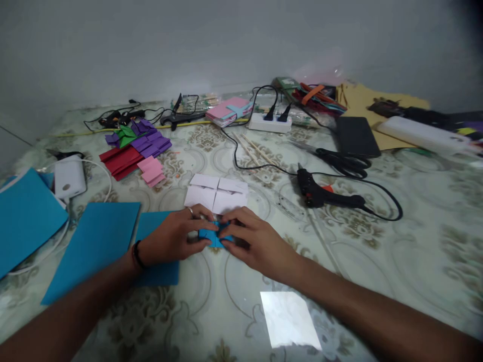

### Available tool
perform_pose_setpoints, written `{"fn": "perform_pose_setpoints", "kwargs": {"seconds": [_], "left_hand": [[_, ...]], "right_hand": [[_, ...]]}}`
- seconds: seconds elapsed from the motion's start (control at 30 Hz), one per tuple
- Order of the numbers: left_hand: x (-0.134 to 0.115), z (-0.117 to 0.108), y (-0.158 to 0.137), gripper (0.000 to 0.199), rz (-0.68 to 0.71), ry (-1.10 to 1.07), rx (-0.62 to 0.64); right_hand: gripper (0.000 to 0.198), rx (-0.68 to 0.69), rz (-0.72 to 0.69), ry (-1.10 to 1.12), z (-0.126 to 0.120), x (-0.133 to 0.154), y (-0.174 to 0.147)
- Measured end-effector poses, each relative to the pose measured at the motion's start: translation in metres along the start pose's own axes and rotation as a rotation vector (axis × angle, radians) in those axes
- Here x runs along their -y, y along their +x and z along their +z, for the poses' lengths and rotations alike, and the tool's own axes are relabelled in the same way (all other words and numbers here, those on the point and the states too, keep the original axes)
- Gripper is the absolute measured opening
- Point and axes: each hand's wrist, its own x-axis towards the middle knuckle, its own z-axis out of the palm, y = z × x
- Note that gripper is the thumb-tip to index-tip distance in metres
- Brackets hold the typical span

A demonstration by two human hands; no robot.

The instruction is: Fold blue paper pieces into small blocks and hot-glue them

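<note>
A small folded blue paper (pixel 208 235) lies on the table in front of me, partly hidden by my fingers. My left hand (pixel 181 231), with a ring and a dark wristband, grips its left side between thumb and fingertips. On its right side the fingers of my right hand (pixel 256 239) are closed around the edge. Just beyond the fingertips is a creased white paper (pixel 217 192) with folded flaps. Under my left wrist rests a blue sheet (pixel 160 274), and a larger blue sheet (pixel 98 236) lies to its left.
A black glue gun (pixel 320 193) and black-handled scissors (pixel 343 161) lie at right. Folded red paper (pixel 123 163), purple paper (pixel 153 143) and pink paper (pixel 151 171) sit back left. A white power strip (pixel 269 122) stands behind. More blue paper (pixel 28 216) and a white device (pixel 70 176) are far left.
</note>
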Motion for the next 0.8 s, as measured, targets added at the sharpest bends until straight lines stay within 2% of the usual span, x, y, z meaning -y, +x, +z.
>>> {"fn": "perform_pose_setpoints", "kwargs": {"seconds": [0.1, 0.2, 0.43, 0.57, 0.67, 0.8], "left_hand": [[-0.0016, -0.0017, 0.0009, 0.034, -0.021, -0.016, 0.024], [-0.0031, -0.0031, 0.0014, 0.034, -0.036, -0.041, 0.034], [-0.0081, 0.0015, 0.0010, 0.025, 0.073, -0.001, -0.035], [-0.0096, 0.0018, 0.0018, 0.023, 0.075, -0.015, -0.045], [-0.0091, 0.0007, 0.0027, 0.026, 0.075, -0.047, -0.043], [-0.0083, 0.0016, 0.0021, 0.034, 0.085, -0.048, -0.058]], "right_hand": [[0.030, -0.010, 0.065, -0.009, 0.0005, 0.0013, -0.0008], [0.040, 0.003, 0.081, -0.019, 0.0000, 0.0026, -0.0005], [0.037, 0.041, 0.077, -0.019, -0.0005, 0.0028, 0.0019], [0.036, 0.045, 0.089, -0.004, -0.0011, 0.0022, 0.0021], [0.038, 0.046, 0.119, -0.003, -0.0009, 0.0019, 0.0018], [0.051, 0.037, 0.207, 0.025, -0.0003, 0.0018, 0.0019]]}}
